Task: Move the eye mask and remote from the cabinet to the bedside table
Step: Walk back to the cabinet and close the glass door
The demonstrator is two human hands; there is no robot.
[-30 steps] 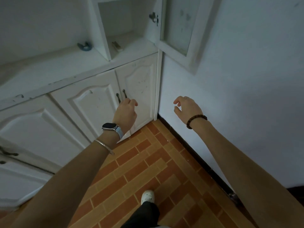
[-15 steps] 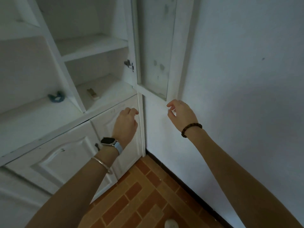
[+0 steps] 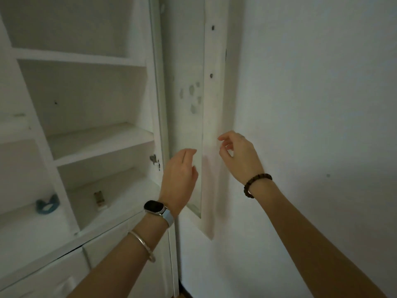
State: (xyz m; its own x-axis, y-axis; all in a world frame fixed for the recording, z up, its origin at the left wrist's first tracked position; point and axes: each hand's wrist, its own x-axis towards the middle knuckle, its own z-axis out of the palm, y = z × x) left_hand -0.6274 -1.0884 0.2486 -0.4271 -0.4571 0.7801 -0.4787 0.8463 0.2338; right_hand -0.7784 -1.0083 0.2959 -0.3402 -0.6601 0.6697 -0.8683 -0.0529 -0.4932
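A: What's changed vs 0.5 s ago?

B: Head view tilted up; floor nearly gone, more shelves showing. Both hands rose toward the open glass cabinet door [image 3: 189,117].

A: Hands?

B: Left hand [image 3: 178,179] open, fingers loosely together, empty, in front of the door's lower pane. Right hand [image 3: 238,155] loosely curled, empty, beside the door's outer frame.

A: Items?

B: Remote [image 3: 100,200] lies on the bottom shelf inside the cabinet [image 3: 101,138]. Blue eye mask [image 3: 47,204] on the counter 1 bay left. Both untouched.

A: Progress?

B: 0 of 2 moved, I'd say. Bedside table not in view.
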